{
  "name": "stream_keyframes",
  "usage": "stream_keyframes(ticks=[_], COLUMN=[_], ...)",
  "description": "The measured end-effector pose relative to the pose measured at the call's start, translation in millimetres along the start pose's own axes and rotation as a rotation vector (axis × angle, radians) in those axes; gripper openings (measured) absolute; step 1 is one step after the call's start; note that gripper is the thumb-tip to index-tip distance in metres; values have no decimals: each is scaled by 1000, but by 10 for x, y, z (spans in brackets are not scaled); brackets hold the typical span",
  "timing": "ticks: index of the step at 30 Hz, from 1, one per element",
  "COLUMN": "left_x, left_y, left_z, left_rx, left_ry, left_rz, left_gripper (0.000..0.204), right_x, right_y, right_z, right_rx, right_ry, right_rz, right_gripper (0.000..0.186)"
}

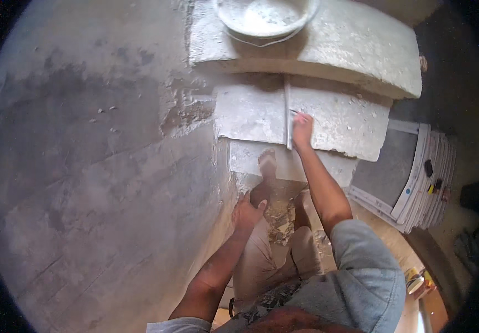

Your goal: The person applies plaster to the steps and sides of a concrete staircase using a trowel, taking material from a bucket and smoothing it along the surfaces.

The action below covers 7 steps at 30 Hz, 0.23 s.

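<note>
**Right hand on the straightedge, left on the wall**

Your right hand (302, 129) has fingers closed narrow on a thin metal straightedge (287, 114), upright on the stair step (328, 119). Your left hand (246, 211) rests fingers loosely spread against the plastered wall (111, 166), holding nothing.

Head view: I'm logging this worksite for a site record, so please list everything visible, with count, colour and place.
Concrete steps: three, grey, rough, upper middle, climbing away.
Straight strip: one, pale metal-looking, upright against the middle step's face.
Round pan: one, whitish, on the top step at the top edge.
Wall: one, grey patchy plaster, left half.
Stacked framed panels: one pile, white frames with grey faces, right of the steps.
Small objects: a few, yellow and white, lower right; too small to tell.
Foot: one, bare, on the lowest step.
Trousers: beige, dusty, lower middle.
Sleeve: grey-blue, lower right.
Left hand: resting by the knee, against the wall's edge.
Right hand: on the strip.
</note>
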<state>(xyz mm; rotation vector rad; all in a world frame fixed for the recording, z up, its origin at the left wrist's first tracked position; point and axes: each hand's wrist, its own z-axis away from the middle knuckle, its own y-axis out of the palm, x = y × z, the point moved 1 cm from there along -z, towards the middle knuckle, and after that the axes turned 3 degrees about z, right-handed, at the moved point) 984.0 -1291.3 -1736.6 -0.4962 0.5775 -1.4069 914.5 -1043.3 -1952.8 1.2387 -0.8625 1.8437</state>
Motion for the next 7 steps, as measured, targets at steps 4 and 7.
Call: stream_keyframes(ticks=[4,7], left_x=[125,-10], left_y=[-52,-104], left_z=[6,41], left_rx=[5,103], left_ry=[-15,-76], left_rz=[117,60], left_gripper=[76,75], right_x=[462,794], right_y=[-14,482], right_z=[418,512], right_rx=[150,545], right_ry=[-122,-27], right_rz=[391,464], right_gripper=[42,47])
